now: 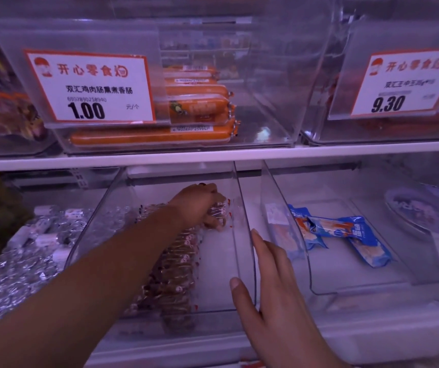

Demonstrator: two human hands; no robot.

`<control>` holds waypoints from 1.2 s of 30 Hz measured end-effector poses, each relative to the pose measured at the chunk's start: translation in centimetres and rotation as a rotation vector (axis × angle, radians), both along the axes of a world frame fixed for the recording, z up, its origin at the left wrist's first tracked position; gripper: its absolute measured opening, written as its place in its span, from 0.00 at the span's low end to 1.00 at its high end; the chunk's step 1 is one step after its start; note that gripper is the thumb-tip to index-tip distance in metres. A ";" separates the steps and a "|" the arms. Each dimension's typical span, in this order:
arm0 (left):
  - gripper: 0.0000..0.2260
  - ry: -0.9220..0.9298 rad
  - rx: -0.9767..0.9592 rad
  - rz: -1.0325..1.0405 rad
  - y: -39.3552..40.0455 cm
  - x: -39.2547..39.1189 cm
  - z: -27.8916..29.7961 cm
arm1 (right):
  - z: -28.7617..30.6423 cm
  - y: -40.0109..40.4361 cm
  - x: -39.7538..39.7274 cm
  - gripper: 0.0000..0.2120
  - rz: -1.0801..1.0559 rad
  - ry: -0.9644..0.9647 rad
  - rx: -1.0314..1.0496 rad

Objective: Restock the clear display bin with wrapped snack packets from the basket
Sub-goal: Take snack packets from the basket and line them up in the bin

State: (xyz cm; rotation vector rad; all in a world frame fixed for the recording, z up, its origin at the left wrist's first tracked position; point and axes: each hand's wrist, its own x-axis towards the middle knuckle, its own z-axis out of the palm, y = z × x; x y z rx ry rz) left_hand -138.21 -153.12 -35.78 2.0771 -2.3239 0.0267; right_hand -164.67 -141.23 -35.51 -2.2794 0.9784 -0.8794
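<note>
Presently, in the head view, the left hand point(199, 205) was deep inside the clear plastic display bin point(242, 235) on the lower shelf, its fingers point(214, 224) curled round a small bundle of clear-wrapped brown snack packets point(219, 209) at the rear of the bin. A row of the same packets point(176, 266) lay along the bin's left side, running front to back; the right half of the bin floor was bare. The right hand point(274, 293) rested against the bin's right wall near its front edge, fingers straight and holding nothing, apparently steadying the bin. The basket was not in view.

Beside it stood a second clear bin point(303, 251) with blue-wrapped packets point(346, 232), and foil-wrapped silver items point(22, 251) lay to the left. On the white upper shelf point(213, 152), orange sausage sticks point(197, 107) sat behind a white price card point(91, 86).

Judgement: the placing step was in hand, with the restock roughly half done. The next move would call for releasing the bundle at the back, aligned with the row, then withdrawing the arm without dragging packets and returning to the basket.
</note>
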 end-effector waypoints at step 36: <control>0.14 0.098 0.354 -0.167 33.0 -14.2 -15.5 | -16.2 7.7 -11.6 0.14 0.368 0.806 0.454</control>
